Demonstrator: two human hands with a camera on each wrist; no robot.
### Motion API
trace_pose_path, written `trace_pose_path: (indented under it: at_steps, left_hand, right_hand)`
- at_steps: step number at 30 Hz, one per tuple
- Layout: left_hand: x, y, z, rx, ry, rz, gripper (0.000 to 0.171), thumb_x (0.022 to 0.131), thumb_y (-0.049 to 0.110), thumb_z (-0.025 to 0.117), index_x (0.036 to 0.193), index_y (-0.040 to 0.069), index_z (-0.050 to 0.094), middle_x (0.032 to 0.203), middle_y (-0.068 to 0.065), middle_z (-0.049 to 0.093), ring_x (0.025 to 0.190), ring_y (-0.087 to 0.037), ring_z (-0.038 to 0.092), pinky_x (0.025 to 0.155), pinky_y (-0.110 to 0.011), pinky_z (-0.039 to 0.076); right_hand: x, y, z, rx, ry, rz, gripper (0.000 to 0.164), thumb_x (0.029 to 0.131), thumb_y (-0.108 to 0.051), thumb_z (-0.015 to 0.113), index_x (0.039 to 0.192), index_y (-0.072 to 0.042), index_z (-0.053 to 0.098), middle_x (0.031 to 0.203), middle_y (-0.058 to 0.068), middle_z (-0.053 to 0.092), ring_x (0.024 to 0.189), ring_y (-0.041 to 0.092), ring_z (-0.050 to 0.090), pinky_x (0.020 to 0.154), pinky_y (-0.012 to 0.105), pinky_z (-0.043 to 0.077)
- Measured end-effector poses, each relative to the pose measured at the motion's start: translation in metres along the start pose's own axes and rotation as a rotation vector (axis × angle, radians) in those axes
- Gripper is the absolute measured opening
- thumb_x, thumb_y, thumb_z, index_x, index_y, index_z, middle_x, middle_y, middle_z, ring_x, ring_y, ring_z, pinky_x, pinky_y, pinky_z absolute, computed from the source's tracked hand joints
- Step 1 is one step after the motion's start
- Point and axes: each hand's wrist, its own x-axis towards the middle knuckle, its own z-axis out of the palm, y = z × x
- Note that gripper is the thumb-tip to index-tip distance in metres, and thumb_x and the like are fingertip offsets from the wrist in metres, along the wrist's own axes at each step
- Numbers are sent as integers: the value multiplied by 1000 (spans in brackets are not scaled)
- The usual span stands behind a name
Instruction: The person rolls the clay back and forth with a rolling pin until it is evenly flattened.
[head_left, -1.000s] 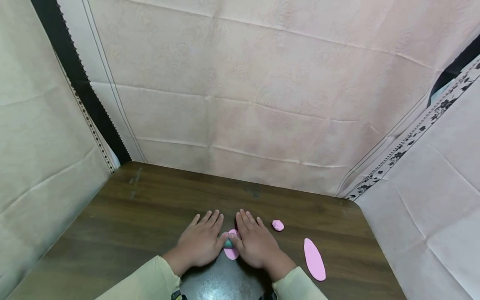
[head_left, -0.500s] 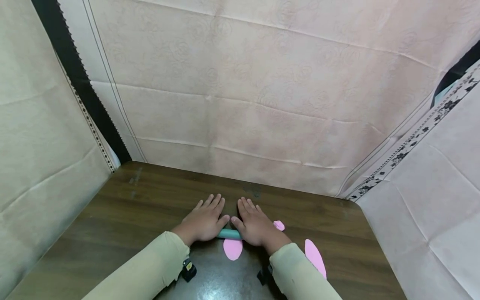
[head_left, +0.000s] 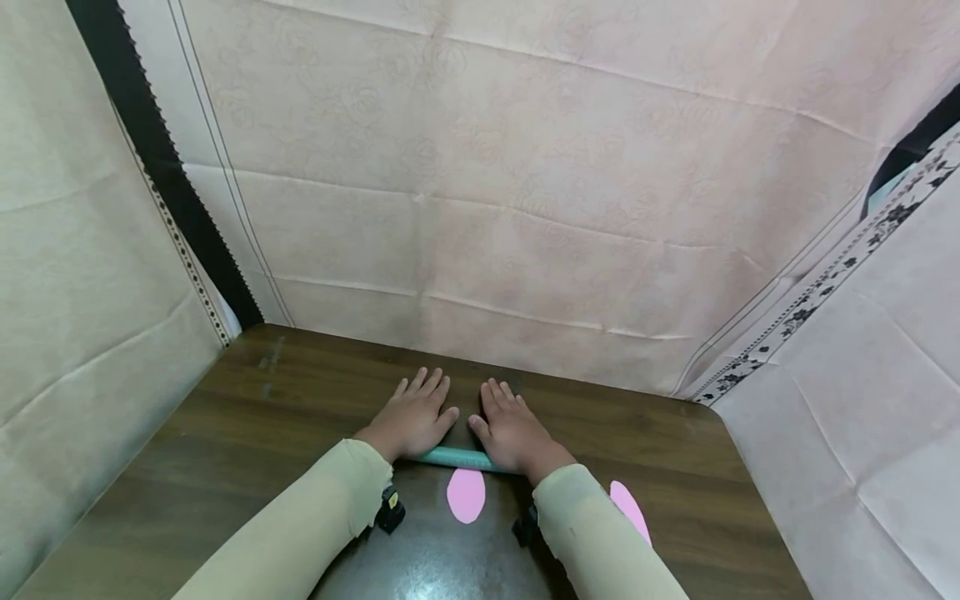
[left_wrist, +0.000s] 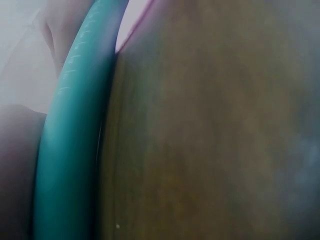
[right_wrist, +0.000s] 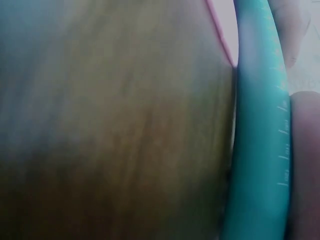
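Pressing down with both hands, I have the teal rolling pin [head_left: 461, 459] under the heels of my palms. My left hand [head_left: 414, 421] and right hand [head_left: 512, 427] lie over its two ends, fingers straight and pointing away from me, thumbs angled inward, neither one curled around anything. Taking the flattened pink clay oval [head_left: 466, 497] as the clock's centre, the pin crosses at 12 o'clock, my left hand is at 11 and my right at 1. A second ago the pin lay across the middle of that oval, mostly covered by my hands; now it has rolled up to the far tip, and more of its length shows between my palms. I can't tell whether it rests on that tip or just beside it. My hands have moved toward 12 with it. Over at 3 o'clock, my right sleeve [head_left: 600, 529] covers part of a second pink oval [head_left: 628, 510]. The small pink lump has dropped from sight by my right wrist.
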Motion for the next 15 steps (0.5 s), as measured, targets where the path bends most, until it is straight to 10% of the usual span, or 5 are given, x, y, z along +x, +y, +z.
trace_pose_path:
  at_steps: [15]
  left_hand:
    - [-17,7,7,6,0,14,75,120,58,37,180,12,28,189,-13,18,177,-40,8,140,-69,13]
  right_hand:
    - [-13,-5,2,49,-13,-48,81,121,-62,23,182,-12,11,192,9,5,178,33,3,143,58,16]
